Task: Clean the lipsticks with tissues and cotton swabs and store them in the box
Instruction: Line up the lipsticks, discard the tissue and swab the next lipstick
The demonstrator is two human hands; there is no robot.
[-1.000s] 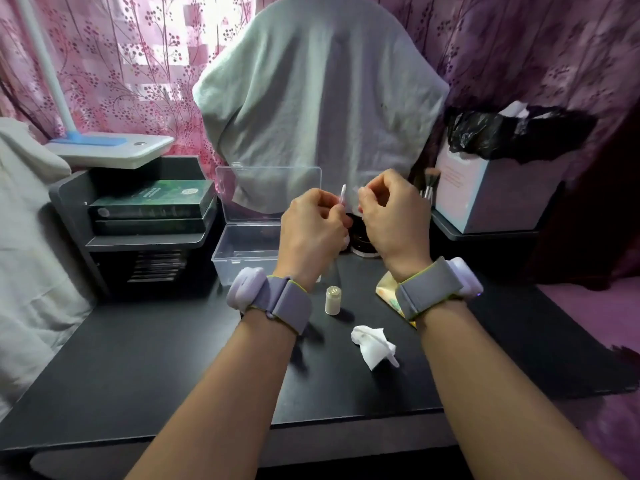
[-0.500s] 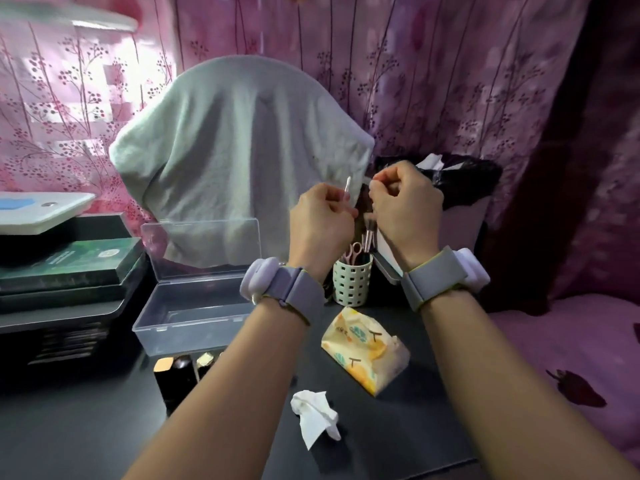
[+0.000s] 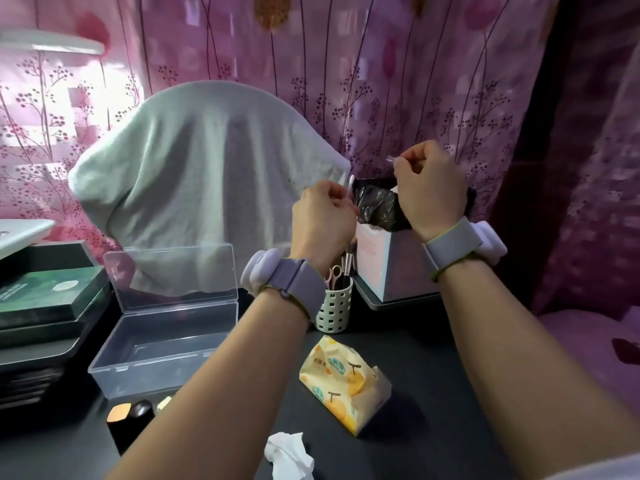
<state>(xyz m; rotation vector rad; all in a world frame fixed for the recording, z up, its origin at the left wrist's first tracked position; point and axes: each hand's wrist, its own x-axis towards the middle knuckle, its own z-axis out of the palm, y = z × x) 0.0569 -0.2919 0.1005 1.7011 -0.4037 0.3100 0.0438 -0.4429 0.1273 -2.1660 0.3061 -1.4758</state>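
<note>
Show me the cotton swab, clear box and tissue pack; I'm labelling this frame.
cotton swab [image 3: 350, 182], head view, white tip.
clear box [image 3: 124, 375], head view, front wall.
tissue pack [image 3: 341, 379], head view, printed top.

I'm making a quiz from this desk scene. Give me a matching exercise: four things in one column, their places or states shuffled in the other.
Things:
1. cotton swab
2. clear box
3. crumpled tissue
4. tissue pack

Places or states:
A. lid up, nothing visible inside
B. pinched in the left hand
C. on the desk between the forearms
D. at the near desk edge, used

Pairs: 1-B, 2-A, 3-D, 4-C
</note>
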